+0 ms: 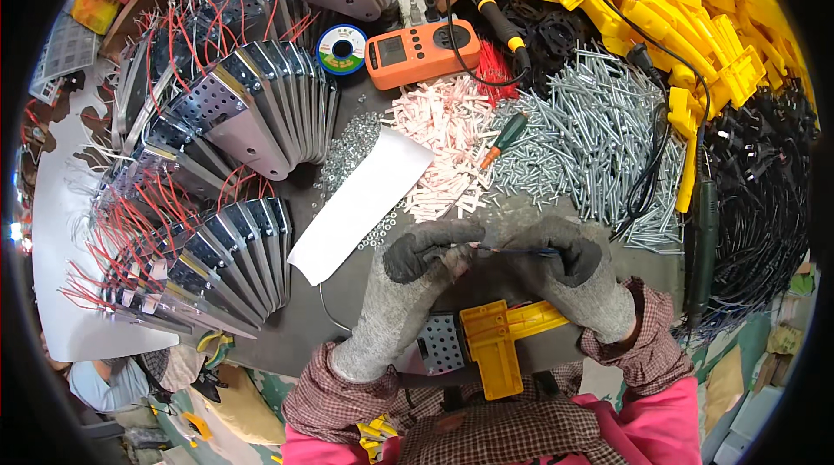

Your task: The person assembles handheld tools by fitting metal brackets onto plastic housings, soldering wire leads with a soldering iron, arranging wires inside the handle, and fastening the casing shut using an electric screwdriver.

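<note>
I am looking down through a head-worn camera at a person's two gloved hands meeting over a dark, crowded worktop. The left hand [419,256] is closing its thumb and fingers in a pinch on one end of a thin wire [521,250], reddish-brown there and blue toward the other side. The right hand [566,258] is curling around the blue end, though its glove is hiding the exact grip from me. The wire is lying nearly level between them, raised in front of the person's chest.

Just below, a yellow plastic piece [493,348] is sitting beside a perforated metal plate [441,345] near the table's edge; neither hand is touching them. Beyond the hands, pink-and-white small pieces [439,130] and silvery rods [582,130] are lying in heaps, a screwdriver [504,142] resting between them. A white strip [360,204] is slanting across the left of the heaps, and an orange meter [423,55] is standing farther back.

I am judging the step in hand as fingertip wire handling. To my mind, the next move is calling for steady, light fingers, keeping both ends under control without tugging.
</note>
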A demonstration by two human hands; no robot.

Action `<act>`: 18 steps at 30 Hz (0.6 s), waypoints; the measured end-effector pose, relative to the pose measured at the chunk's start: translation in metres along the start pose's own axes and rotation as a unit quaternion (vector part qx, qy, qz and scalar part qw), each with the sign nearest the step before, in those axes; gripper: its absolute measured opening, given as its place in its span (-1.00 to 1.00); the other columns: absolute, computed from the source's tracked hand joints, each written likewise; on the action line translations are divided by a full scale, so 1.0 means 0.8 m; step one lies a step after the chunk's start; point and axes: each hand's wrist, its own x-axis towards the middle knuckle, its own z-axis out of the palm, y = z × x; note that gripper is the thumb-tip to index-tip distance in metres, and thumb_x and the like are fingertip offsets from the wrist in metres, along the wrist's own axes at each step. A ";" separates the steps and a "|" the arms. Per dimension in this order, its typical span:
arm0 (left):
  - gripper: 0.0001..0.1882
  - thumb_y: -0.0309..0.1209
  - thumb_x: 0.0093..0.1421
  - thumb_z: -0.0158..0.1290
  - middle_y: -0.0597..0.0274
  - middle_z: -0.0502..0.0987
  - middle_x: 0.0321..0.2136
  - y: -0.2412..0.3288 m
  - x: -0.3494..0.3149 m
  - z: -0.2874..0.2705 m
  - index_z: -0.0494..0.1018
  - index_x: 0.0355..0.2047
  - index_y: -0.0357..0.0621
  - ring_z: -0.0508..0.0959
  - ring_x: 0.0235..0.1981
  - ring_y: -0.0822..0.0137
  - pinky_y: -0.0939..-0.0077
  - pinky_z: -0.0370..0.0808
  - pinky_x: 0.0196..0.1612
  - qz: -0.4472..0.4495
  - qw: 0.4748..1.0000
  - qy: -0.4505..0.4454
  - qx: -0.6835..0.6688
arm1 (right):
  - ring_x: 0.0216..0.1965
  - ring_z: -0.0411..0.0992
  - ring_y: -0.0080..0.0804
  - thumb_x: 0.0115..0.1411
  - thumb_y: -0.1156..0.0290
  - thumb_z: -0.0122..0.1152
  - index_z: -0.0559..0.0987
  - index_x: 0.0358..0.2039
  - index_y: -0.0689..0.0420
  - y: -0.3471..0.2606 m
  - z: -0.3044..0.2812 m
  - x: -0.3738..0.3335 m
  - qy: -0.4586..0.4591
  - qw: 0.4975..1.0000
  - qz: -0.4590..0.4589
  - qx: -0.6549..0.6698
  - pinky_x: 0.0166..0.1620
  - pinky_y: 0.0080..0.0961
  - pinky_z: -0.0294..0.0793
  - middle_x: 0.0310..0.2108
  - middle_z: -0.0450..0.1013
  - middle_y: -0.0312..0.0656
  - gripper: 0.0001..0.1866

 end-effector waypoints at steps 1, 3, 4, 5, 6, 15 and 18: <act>-0.73 -0.49 0.34 0.03 0.17 0.55 -0.09 -0.002 0.000 -0.001 0.44 0.02 -0.29 0.52 -0.09 0.46 0.55 0.47 0.02 0.019 1.000 -0.006 0.010 | -0.31 0.55 -0.41 0.14 0.59 0.20 0.64 -0.26 0.21 -0.004 0.000 0.001 0.000 1.000 0.001 0.001 -0.24 -0.50 0.51 -0.34 0.58 -0.14 -0.85; -0.70 -0.43 0.31 0.09 0.21 0.55 -0.16 0.006 0.000 0.006 0.45 0.00 -0.31 0.52 -0.16 0.48 0.58 0.46 -0.03 0.004 1.000 0.011 0.015 | -0.28 0.56 -0.40 0.12 0.63 0.16 0.64 -0.27 0.23 -0.016 -0.001 0.002 -0.011 0.997 0.069 0.019 -0.21 -0.47 0.52 -0.34 0.58 -0.15 -0.83; -0.67 -0.38 0.28 0.15 0.25 0.54 -0.24 0.009 0.000 0.008 0.46 -0.03 -0.34 0.52 -0.23 0.51 0.61 0.46 -0.07 -0.010 0.999 0.027 0.019 | -0.28 0.56 -0.40 0.12 0.63 0.16 0.64 -0.27 0.23 -0.014 0.001 0.003 -0.011 0.997 0.070 0.021 -0.21 -0.47 0.52 -0.34 0.58 -0.15 -0.83; -0.67 -0.38 0.28 0.15 0.25 0.54 -0.24 0.009 -0.001 0.009 0.46 -0.03 -0.34 0.52 -0.23 0.51 0.61 0.46 -0.07 -0.011 0.999 0.028 0.020 | -0.26 0.56 -0.40 0.11 0.63 0.15 0.64 -0.25 0.22 -0.009 0.002 0.003 -0.002 0.999 0.048 -0.013 -0.19 -0.47 0.52 -0.31 0.58 -0.15 -0.81; -0.70 -0.41 0.27 0.14 0.26 0.54 -0.25 0.009 0.000 0.010 0.47 -0.04 -0.32 0.52 -0.23 0.50 0.61 0.46 -0.08 -0.008 0.999 0.029 0.019 | -0.24 0.55 -0.41 0.10 0.63 0.15 0.63 -0.24 0.22 -0.007 0.002 0.003 0.009 0.998 0.026 -0.049 -0.16 -0.47 0.52 -0.29 0.57 -0.15 -0.79; -0.72 -0.57 0.32 -0.03 0.17 0.55 -0.13 0.007 -0.003 0.014 0.46 0.02 -0.26 0.54 -0.11 0.43 0.57 0.46 -0.01 0.036 0.983 0.032 0.178 | -0.43 0.53 -0.44 0.21 0.53 0.12 0.60 -0.20 0.21 0.002 0.000 0.007 -0.026 0.988 -0.061 -0.139 -0.36 -0.50 0.50 -0.40 0.54 -0.20 -0.83; -0.72 -0.59 0.31 -0.03 0.16 0.55 -0.13 0.019 -0.004 0.017 0.48 0.01 -0.27 0.54 -0.11 0.41 0.57 0.46 -0.02 -0.022 0.979 0.017 0.204 | -0.39 0.55 -0.46 0.20 0.56 0.14 0.60 -0.12 0.18 0.004 0.001 0.002 -0.009 0.998 -0.028 -0.060 -0.33 -0.50 0.52 -0.40 0.56 -0.19 -0.77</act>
